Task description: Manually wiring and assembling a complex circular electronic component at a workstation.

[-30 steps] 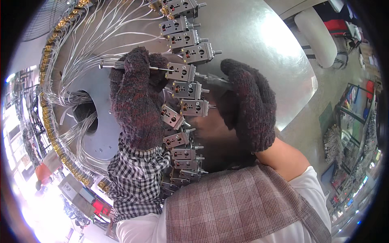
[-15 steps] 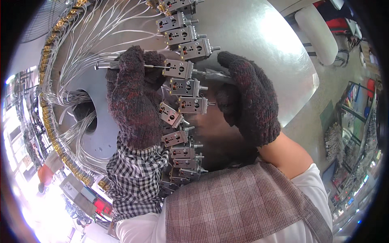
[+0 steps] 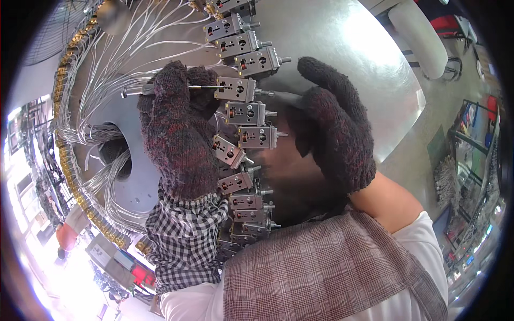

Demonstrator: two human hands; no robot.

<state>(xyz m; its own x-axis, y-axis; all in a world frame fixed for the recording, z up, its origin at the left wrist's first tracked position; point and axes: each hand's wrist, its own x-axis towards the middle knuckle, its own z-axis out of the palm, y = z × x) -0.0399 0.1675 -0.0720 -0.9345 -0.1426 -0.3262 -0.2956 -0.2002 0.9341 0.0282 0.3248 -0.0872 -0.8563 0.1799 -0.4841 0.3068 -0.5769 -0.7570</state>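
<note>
Gripping a slim screwdriver [image 3: 138, 90], the gloved left hand [image 3: 178, 134] brings its shank to a metal box [image 3: 234, 89] within a curved row on the shiny tabletop [image 3: 326, 32]. The gloved right hand [image 3: 341, 125] curls round a blurred grey piece [image 3: 289, 99] beside that box's protruding shaft [image 3: 264, 93].

smooth metal housings [image 3: 234, 92], rough knitted gloves [image 3: 179, 142]

Glare on metal tabletop [image 3: 326, 37], blown-out lower left, dark curved rim
</note>
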